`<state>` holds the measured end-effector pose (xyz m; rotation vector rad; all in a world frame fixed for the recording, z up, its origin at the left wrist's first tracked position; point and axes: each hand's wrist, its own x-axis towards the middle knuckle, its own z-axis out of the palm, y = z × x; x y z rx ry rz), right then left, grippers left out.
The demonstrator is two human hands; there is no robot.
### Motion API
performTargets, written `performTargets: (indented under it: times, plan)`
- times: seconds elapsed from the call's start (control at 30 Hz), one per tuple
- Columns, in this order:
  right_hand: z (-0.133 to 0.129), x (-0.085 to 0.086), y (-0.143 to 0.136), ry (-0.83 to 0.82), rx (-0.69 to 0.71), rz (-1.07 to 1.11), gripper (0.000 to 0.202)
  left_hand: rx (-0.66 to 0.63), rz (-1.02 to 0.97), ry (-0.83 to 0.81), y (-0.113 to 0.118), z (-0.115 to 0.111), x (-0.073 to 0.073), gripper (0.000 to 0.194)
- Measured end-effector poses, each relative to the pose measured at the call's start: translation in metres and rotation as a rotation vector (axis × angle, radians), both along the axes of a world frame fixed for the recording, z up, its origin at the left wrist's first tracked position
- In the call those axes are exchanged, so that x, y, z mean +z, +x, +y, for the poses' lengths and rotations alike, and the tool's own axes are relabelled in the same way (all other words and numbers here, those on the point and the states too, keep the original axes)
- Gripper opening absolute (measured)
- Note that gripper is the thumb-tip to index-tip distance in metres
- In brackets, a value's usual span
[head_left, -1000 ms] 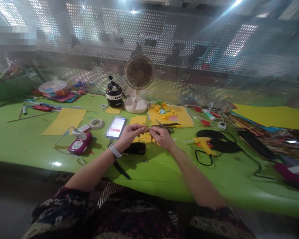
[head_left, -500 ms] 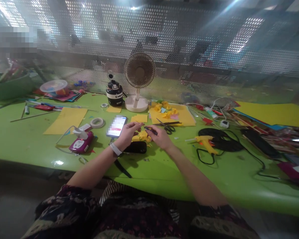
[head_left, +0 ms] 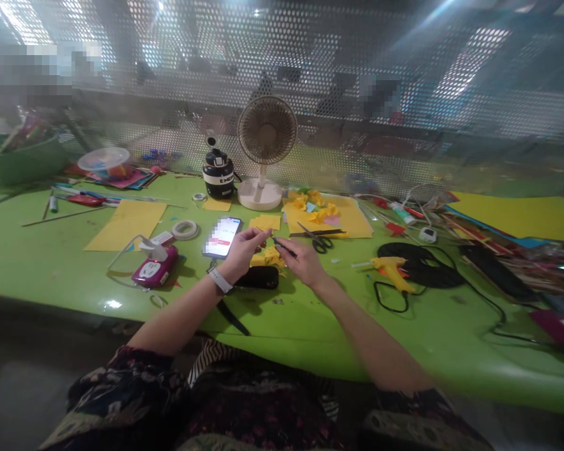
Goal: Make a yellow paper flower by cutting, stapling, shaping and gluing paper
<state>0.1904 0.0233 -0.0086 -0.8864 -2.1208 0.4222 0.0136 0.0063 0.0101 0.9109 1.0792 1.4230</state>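
Observation:
My left hand point(head_left: 245, 252), with a pale band at the wrist, is closed in a pinch, and what its fingertips hold is too small to name. Close beside it, my right hand point(head_left: 303, 258) is wrapped round a slim dark tool point(head_left: 286, 247) that points toward the left fingertips. Beneath both hands lie crumpled yellow paper pieces point(head_left: 269, 257). A black case point(head_left: 259, 277) rests just in front of them. The lit phone point(head_left: 223, 237) is left of my left hand. Black scissors point(head_left: 320, 242) lie open beyond my right hand.
A white fan point(head_left: 262, 194) and a black bottle point(head_left: 219, 177) stand at the back. Yellow paper flowers point(head_left: 316, 210) sit on a sheet. Right is a yellow glue gun point(head_left: 391, 270) with its cable; left are a purple power strip point(head_left: 156, 268) and a tape roll point(head_left: 185, 230).
The view has shifted slightly, so the table items appear a little to the right. Both hands remain together, with the dark tool's tip still near the left fingertips.

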Motion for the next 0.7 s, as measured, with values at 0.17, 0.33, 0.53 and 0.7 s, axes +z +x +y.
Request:
performTargets:
  times: [0.17, 0.33, 0.53, 0.7]
  plan:
    - [-0.0018, 0.0035, 0.0, -0.109, 0.003, 0.035, 0.034, -0.018, -0.034, -0.056, -0.0011, 0.0004, 0.0005, 0.047]
    - [-0.0048, 0.0047, -0.0002, -0.2, -0.003, 0.031, 0.035, -0.043, -0.069, -0.065, -0.002, 0.0012, -0.0007, 0.045]
    - [-0.0061, 0.0073, -0.002, -0.187, -0.044, 0.034, 0.034, -0.064, -0.072, -0.055, -0.0025, 0.0008, -0.0005, 0.042]
    - [-0.0044, 0.0086, 0.0009, -0.213, -0.075, 0.038, 0.038, -0.142, -0.068, -0.054, -0.0037, -0.0003, 0.0007, 0.041]
